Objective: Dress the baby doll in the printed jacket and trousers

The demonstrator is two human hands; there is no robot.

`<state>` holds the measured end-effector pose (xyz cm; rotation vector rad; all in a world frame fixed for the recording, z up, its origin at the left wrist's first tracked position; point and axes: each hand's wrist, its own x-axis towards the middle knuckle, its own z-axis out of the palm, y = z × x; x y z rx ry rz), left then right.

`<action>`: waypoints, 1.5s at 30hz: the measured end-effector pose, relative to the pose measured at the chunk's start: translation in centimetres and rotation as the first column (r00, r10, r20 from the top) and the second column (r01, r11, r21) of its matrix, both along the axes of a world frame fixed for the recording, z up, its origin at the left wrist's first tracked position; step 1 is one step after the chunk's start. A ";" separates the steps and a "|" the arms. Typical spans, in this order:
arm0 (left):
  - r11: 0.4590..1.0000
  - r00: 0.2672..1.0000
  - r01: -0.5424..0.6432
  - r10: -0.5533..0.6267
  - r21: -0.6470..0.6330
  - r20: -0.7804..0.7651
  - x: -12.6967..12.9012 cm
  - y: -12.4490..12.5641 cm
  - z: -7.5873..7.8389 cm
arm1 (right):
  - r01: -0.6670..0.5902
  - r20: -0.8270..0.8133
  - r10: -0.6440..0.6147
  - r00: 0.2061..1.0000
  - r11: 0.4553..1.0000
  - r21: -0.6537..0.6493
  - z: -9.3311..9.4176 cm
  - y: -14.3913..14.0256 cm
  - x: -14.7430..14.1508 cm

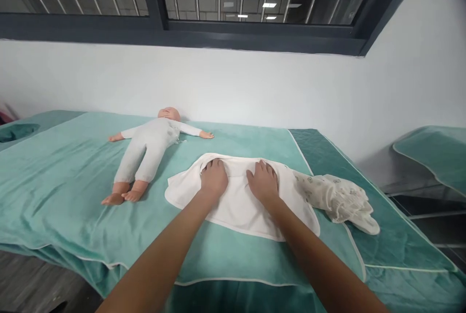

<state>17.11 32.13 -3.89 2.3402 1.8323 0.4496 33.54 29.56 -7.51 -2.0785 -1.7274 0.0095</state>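
Note:
A white cloth [238,206] lies spread on the teal bed cover [65,172], folded over at its far edge. My left hand [214,177] and my right hand [262,180] both press palm-down on the cloth near that fold, side by side, fingers slightly spread. A baby doll [147,150] in a pale onesie lies on its back to the left of the cloth, arms out. A crumpled patterned white cloth [338,199] sits just right of the flat one.
The bed stands against a white wall [255,85] under a dark-framed window. A darker teal sheet [393,240] shows at the bed's right side. Another teal-covered bed [433,150] is at the far right, with a gap between.

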 end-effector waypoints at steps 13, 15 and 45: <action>0.993 0.992 -0.115 0.117 0.041 -0.052 0.9 4.6 -0.3 | -0.133 0.052 0.130 0.990 0.989 0.071 0.0 5.9 1.5; 0.992 0.992 -0.114 0.117 0.058 -0.053 1.1 6.0 -0.9 | -0.124 0.056 0.120 0.991 0.990 0.071 -0.2 7.5 2.0; 0.994 0.989 -0.078 0.087 0.078 -0.121 1.6 3.2 -3.5 | -0.032 0.244 0.058 0.968 0.993 -0.112 -1.4 4.2 0.4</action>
